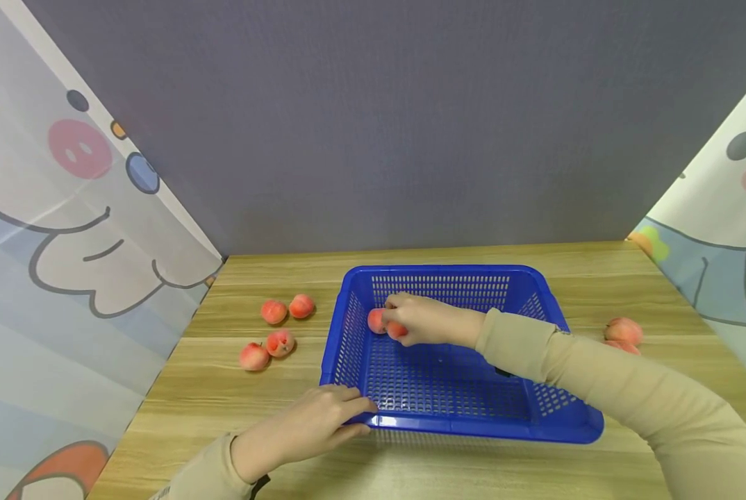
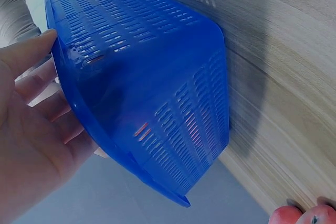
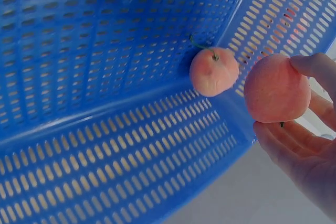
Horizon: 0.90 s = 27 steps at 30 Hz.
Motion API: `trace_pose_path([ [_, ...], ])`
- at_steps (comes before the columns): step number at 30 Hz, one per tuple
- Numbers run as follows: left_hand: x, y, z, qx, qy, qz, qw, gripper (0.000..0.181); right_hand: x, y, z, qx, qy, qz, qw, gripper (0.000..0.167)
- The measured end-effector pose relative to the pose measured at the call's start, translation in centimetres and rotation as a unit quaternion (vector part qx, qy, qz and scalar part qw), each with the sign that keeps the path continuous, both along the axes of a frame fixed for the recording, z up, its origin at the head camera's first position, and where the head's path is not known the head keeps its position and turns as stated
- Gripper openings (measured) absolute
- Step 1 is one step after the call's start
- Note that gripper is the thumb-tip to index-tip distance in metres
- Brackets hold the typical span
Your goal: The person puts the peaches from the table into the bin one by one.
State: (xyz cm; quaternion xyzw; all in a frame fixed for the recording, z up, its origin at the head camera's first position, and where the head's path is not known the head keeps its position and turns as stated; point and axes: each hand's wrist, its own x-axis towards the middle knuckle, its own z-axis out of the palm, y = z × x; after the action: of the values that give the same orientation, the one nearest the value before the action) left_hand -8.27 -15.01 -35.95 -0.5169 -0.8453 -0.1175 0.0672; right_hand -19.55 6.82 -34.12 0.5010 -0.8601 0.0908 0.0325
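Note:
A blue perforated basket (image 1: pixel 448 425) stands on the wooden table. The left hand (image 1: pixel 313 425) grips its near-left corner; in the left wrist view thumb and fingers (image 2: pixel 44 103) lie on either side of the rim (image 2: pixel 84 116). Inside the basket's left part, the right hand (image 1: pixel 426 321) pinches a peach (image 1: pixel 396 330) between thumb and fingers. The right wrist view shows this peach (image 3: pixel 277 88) in the hand (image 3: pixel 310 129), above the basket. Another peach (image 3: pixel 214 72), with a green stem, lies in the basket's corner and also shows in the head view (image 1: pixel 376 321).
Several peaches lie on the table left of the basket, among them one near the front (image 1: pixel 254 357) and one farther back (image 1: pixel 301 306). Two more (image 1: pixel 624 330) are at the right, partly behind the right sleeve. A grey panel (image 1: pixel 410 125) rises behind the table.

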Motion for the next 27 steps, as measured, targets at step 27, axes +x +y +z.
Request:
trace_pose_path([
  [27, 0.0, -0.1, -0.2, 0.0, 0.011, 0.006, 0.9999, 0.016, 1.2, -2.8, -3.1, 0.044, -0.006, 0.016, 0.9989, 0.028],
])
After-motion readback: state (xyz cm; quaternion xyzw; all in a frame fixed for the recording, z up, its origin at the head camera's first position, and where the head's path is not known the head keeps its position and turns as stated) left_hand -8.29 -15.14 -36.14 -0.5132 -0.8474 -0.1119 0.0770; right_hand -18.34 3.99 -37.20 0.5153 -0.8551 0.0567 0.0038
